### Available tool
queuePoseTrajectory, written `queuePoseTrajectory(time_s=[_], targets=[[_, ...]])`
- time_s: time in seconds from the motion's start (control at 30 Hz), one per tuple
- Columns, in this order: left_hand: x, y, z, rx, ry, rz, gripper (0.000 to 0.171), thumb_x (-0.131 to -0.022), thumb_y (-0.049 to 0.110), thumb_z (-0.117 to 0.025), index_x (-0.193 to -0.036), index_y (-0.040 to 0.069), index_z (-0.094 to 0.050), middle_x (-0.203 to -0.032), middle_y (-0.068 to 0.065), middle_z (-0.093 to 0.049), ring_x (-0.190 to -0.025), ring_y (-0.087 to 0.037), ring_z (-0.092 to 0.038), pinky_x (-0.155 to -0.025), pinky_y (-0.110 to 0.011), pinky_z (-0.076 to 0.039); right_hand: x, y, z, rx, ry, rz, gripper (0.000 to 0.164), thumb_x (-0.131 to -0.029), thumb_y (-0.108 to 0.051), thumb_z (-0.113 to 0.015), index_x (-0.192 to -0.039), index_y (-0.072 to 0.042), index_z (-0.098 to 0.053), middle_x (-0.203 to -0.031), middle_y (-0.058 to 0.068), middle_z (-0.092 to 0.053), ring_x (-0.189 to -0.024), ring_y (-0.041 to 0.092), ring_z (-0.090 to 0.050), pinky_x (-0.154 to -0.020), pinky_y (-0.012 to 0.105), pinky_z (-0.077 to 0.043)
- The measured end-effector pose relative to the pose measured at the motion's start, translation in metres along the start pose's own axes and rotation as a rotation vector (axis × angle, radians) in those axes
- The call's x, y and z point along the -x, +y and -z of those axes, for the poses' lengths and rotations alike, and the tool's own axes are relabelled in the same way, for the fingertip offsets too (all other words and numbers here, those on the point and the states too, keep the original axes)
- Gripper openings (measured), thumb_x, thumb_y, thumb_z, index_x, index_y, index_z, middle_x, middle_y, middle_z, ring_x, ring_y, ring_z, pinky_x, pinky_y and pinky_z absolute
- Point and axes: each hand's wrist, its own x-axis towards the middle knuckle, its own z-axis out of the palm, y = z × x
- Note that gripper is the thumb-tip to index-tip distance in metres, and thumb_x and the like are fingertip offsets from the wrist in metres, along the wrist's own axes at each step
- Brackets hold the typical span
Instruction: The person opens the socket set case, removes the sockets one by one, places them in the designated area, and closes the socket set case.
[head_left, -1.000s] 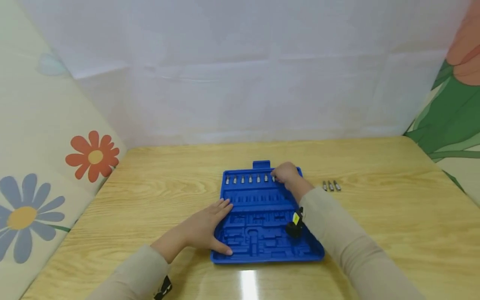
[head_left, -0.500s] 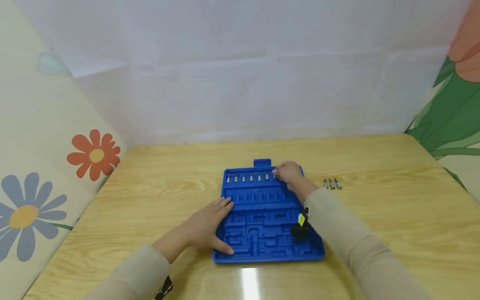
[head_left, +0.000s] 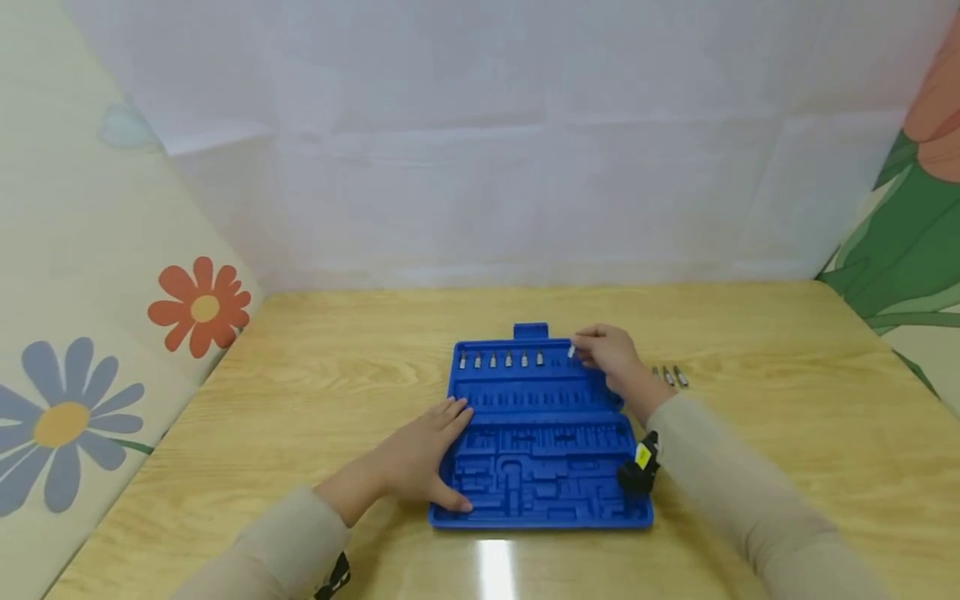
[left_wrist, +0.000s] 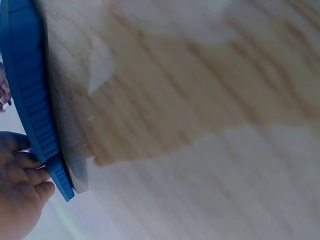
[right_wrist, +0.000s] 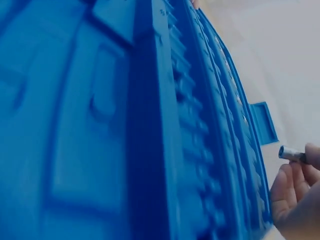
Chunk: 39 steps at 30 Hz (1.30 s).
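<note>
A blue plastic tool case (head_left: 540,521) lies unfolded on the table, its moulded slots facing up. My left hand (head_left: 420,454) rests spread on the case's left edge, the thumb over the near corner and the fingers farther up. Above the far right part of the case, my right hand (head_left: 611,354) pinches a small silver bit socket (right_wrist: 290,153) between thumb and fingers. In the right wrist view its hollow end points away from the fingertips. Several more bit sockets (head_left: 508,359) stand in a row in the far section, left of bare slots.
Three loose bits (head_left: 670,377) lie on the wooden table (head_left: 360,350) right of the case, partly behind my right wrist. A blue latch tab (head_left: 531,331) juts from the case's far edge. A white cloth (head_left: 480,167) hangs behind the table.
My right hand has drawn the rightmost bit socket out of the row and moved right with it, baring its slot. The left hand stays on the case edge. The head view has shifted slightly.
</note>
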Motion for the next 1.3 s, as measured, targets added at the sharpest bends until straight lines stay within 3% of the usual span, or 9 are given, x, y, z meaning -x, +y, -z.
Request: queuePoseTrajectory(time_s=[0.23,0.37,0.47,0.67,0.87,0.97,1.13,1.3], targets=[[-0.002,0.000,0.002,0.009,-0.019,0.024,0.112,-0.057,0.068,-0.060,-0.136,0.000,-0.020,-0.140,-0.016,-0.015,-0.128,-0.030,-0.010,-0.101,-0.041,-0.016,0.010,0.002,0.038,0.036,-0.088,0.087,0.033,-0.087,-0.010,-0.051,-0.114,0.009,-0.049,-0.092,0.010,-0.057,-0.077,0.012,-0.055,-0.079,0.033,-0.045],[-0.005,-0.001,0.002,0.007,-0.013,0.019,0.112,-0.057,0.069,-0.060,-0.136,0.000,-0.020,-0.141,-0.016,-0.015,-0.128,-0.030,-0.010,-0.101,-0.040,-0.016,0.015,0.003,0.063,0.086,-0.095,0.108,0.035,-0.090,-0.011,-0.046,-0.119,0.009,-0.044,-0.103,0.017,-0.054,-0.079,0.010,-0.053,-0.083,0.036,-0.043],[-0.007,-0.002,0.002,0.009,-0.009,0.009,0.112,-0.057,0.068,-0.060,-0.136,-0.001,-0.021,-0.140,-0.017,-0.015,-0.128,-0.031,-0.010,-0.101,-0.041,-0.016,0.019,0.006,0.079,0.145,-0.099,0.113,0.036,-0.092,-0.011,-0.040,-0.122,0.010,-0.040,-0.112,0.023,-0.048,-0.087,0.016,-0.052,-0.084,0.037,-0.042],[-0.006,-0.004,0.000,0.011,-0.016,0.007,0.114,-0.056,0.071,-0.058,-0.136,-0.001,-0.021,-0.140,-0.018,-0.015,-0.127,-0.032,-0.010,-0.101,-0.042,-0.017,0.021,0.015,0.104,0.229,-0.067,0.097,0.037,-0.094,-0.013,-0.035,-0.124,0.009,-0.037,-0.115,0.023,-0.043,-0.098,0.027,-0.048,-0.084,0.037,-0.042],[-0.007,-0.006,-0.001,0.018,-0.008,0.000,0.114,-0.057,0.072,-0.057,-0.136,0.000,-0.019,-0.141,-0.017,-0.012,-0.128,-0.031,-0.008,-0.101,-0.043,-0.016,0.019,0.024,0.132,0.241,0.009,0.130,0.040,-0.093,-0.015,-0.038,-0.120,0.014,-0.038,-0.096,0.012,-0.053,-0.075,0.004,-0.051,-0.079,0.032,-0.045],[-0.007,-0.006,-0.001,0.015,-0.015,0.001,0.114,-0.057,0.072,-0.056,-0.136,0.000,-0.019,-0.141,-0.017,-0.012,-0.128,-0.031,-0.007,-0.101,-0.042,-0.016,0.018,0.028,0.142,0.268,0.032,0.123,0.040,-0.093,-0.015,-0.038,-0.120,0.015,-0.038,-0.092,0.009,-0.053,-0.071,0.000,-0.049,-0.077,0.030,-0.045],[-0.006,-0.005,-0.001,0.006,-0.030,0.011,0.115,-0.056,0.074,-0.054,-0.136,0.000,-0.019,-0.141,-0.016,-0.012,-0.128,-0.030,-0.007,-0.101,-0.042,-0.016,0.014,0.036,0.151,0.313,0.027,0.079,0.037,-0.093,-0.013,-0.037,-0.119,0.014,-0.038,-0.103,0.019,-0.048,-0.076,0.006,-0.048,-0.077,0.030,-0.045],[-0.006,-0.005,0.002,0.011,-0.031,0.018,0.114,-0.056,0.073,-0.056,-0.136,0.000,-0.019,-0.141,-0.016,-0.012,-0.128,-0.030,-0.007,-0.101,-0.042,-0.016,0.009,0.043,0.151,0.347,-0.011,0.070,0.034,-0.089,-0.009,-0.044,-0.114,0.015,-0.043,-0.094,0.014,-0.054,-0.070,0.004,-0.051,-0.068,0.021,-0.046]])
